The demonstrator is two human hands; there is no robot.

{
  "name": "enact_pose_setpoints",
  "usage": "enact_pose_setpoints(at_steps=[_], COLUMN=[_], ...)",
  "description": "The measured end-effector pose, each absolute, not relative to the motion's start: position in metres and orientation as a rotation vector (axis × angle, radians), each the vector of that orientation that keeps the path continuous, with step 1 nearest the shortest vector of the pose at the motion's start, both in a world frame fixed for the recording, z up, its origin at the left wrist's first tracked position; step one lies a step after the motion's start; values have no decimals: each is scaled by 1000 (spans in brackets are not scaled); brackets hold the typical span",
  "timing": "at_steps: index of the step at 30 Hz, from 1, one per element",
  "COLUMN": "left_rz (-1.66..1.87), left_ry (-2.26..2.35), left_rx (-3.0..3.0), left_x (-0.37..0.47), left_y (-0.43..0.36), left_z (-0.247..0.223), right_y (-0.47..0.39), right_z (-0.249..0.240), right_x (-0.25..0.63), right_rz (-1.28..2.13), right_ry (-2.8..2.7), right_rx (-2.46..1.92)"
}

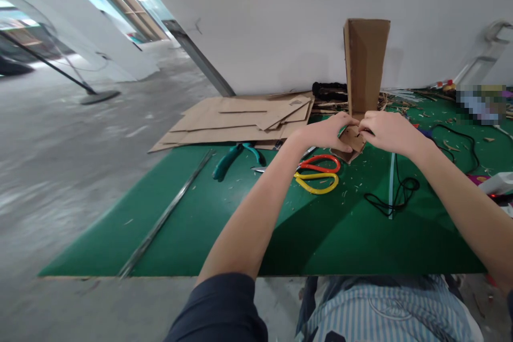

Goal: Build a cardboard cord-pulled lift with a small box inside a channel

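Observation:
Both hands meet at a small folded cardboard piece [352, 141] held just above the green table [304, 246]. My left hand [334, 129] grips its left side, thumb below and fingers over the top. From the right, my right hand [380, 128] pinches its upper edge with bent fingers. Right behind the hands rises a tall, open-sided cardboard box form [366, 64]; its foot is partly hidden by them. Scissors with one red and one yellow handle [318, 175] lie beside my left forearm, which covers part of the blades. Green-handled pliers [232, 160] rest farther left.
Flat cardboard sheets [240, 117] are stacked at the back left. A bundle of thin metal wires [168, 214] lies near the left edge. Black cord [395, 197] and a pale strip [391, 181] lie at right. Scraps and twigs litter the back, along the white wall [272, 26].

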State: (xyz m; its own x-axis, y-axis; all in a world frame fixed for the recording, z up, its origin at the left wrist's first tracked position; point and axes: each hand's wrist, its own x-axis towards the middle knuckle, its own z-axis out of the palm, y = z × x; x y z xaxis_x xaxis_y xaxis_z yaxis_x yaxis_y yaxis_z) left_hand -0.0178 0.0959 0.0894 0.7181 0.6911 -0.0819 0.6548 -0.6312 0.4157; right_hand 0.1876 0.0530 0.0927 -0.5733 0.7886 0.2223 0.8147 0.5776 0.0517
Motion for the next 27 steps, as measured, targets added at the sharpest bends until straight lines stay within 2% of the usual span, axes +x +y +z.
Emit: enact_pose_setpoints(at_steps=[27], left_rz=[100], left_ry=[1054], left_rx=[2523], left_x=[-13], left_y=[90], left_z=[94], right_y=[50], right_z=[92], right_x=[185], right_rz=[-312], right_ry=[-2672], right_rx=[-1366])
